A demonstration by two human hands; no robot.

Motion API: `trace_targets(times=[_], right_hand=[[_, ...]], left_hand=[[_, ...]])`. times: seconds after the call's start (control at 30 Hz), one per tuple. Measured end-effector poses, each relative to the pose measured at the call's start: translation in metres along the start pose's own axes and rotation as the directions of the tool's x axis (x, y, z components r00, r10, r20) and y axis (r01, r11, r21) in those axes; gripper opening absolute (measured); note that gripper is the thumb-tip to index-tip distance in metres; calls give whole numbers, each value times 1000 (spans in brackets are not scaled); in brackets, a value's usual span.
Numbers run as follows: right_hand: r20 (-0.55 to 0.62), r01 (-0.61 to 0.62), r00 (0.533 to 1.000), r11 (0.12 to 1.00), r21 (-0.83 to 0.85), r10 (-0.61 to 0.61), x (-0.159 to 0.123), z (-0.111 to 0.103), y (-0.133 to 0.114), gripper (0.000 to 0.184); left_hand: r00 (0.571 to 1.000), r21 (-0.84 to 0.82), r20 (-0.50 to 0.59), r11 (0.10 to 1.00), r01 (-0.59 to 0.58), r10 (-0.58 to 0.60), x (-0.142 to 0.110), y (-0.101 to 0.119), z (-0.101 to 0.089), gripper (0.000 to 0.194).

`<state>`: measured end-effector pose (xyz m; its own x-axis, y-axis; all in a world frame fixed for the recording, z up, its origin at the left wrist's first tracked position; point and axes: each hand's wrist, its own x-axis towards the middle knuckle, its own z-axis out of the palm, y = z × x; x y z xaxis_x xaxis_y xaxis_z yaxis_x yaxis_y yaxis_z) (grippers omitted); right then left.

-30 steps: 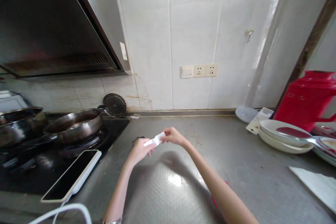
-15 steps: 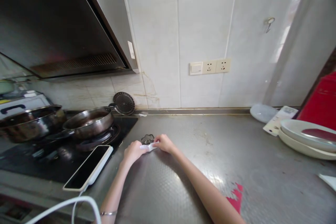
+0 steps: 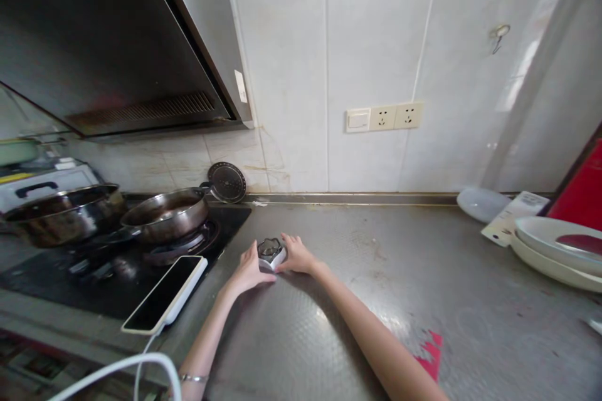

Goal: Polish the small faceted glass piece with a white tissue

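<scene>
A small white folded cloth or wipe (image 3: 276, 258) lies on the steel counter (image 3: 376, 288) beside the stove, partly under a small dark metal piece (image 3: 268, 247). My left hand (image 3: 249, 270) and my right hand (image 3: 295, 255) press on it from either side, fingers curled against it. What exactly the dark piece is I cannot make out.
A phone (image 3: 165, 292) with a white cable lies on the stove's edge. Two pans (image 3: 164, 216) sit on the black hob (image 3: 108, 263) under a range hood. Stacked white plates (image 3: 557, 250) and a red flask (image 3: 586, 188) stand at the far right. A red scrap (image 3: 429, 354) lies near my right forearm.
My hands held the white strip up in the air, then lowered it to the counter at the dark piece near the stove. The view shifted left.
</scene>
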<state>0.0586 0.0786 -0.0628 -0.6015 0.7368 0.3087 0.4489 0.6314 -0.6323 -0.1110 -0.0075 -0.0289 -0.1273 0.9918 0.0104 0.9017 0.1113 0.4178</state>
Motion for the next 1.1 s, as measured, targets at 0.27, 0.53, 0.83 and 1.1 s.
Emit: trace_targets(times=[0.27, 0.53, 0.83, 1.1], right_hand=[[109, 19, 994, 999, -33, -15, 19, 4, 9, 108], [159, 35, 987, 999, -33, -30, 29, -2, 11, 91], [158, 47, 986, 999, -11, -45, 32, -1, 14, 89], [139, 72, 987, 993, 96, -85, 31, -4, 10, 78]], left_hand=[[994, -296, -83, 951, -90, 68, 18, -20, 10, 110], [982, -337, -85, 923, -188, 169, 27, -28, 4, 78], [976, -379, -79, 899, -219, 205, 31, -35, -1, 74], [978, -396, -55, 895, -207, 202, 36, -38, -5, 69]])
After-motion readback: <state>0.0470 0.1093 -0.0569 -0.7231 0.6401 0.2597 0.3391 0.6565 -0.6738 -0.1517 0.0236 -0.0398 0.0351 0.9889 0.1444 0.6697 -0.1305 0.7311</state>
